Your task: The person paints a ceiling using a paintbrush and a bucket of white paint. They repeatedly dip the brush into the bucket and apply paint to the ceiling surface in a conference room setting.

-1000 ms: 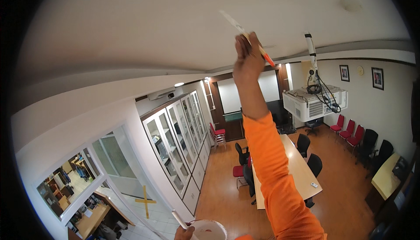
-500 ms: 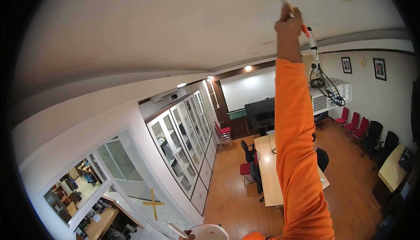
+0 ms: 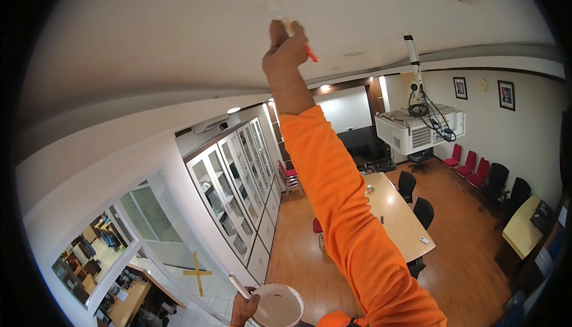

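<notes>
At the lower edge of the view, the left hand (image 3: 244, 307) is closed around a white stick (image 3: 239, 284) beside the rim of a white bucket (image 3: 299, 297). The stick slants from upper left down to the bucket's mouth; whether this hand also bears the bucket's weight cannot be told. The bucket lies to the right of the left hand and well below the right hand.

Above it, the orange sleeve (image 3: 339, 202) rises from lower right to upper left. At its end, the right hand (image 3: 286, 53) holds a brush (image 3: 312, 54) in a narrow finger grip. Governing relation: the brush's long axis runs obliquely, red handle end at lower right, pale tip at upper left, directed at the ceiling (image 3: 179, 35). The right hand is the nearer one to that surface. The tip appears to meet it; blur prevents confirming contact.

Farther off, the projector (image 3: 417, 131) hangs to the right of the raised arm, well apart from the brush, with the table (image 3: 396, 208) below.
</notes>
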Demonstrator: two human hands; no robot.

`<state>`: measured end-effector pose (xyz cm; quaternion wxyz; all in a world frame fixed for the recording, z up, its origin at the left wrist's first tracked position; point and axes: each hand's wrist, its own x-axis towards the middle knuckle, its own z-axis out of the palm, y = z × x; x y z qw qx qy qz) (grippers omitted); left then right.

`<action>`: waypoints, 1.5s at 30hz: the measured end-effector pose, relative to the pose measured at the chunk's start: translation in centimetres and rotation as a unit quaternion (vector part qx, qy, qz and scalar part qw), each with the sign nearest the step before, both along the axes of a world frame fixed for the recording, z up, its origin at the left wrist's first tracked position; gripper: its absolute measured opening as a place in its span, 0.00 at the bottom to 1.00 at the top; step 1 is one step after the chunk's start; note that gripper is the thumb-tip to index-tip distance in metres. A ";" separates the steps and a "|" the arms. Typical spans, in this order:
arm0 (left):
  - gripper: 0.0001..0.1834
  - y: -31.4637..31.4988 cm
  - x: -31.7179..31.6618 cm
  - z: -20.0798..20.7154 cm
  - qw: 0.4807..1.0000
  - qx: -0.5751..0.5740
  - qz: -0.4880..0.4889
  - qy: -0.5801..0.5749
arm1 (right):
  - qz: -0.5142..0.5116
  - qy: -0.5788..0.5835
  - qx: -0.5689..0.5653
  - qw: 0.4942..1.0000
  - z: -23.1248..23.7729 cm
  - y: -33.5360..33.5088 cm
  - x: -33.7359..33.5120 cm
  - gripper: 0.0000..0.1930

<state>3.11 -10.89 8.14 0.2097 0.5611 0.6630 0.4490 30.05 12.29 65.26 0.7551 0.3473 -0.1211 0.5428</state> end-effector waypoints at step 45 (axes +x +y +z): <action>0.28 -21.3 -15.6 -11.6 0.969 -0.037 0.202 -0.137 | -0.065 0.129 0.014 0.989 2.4 2.4 20.5 0.18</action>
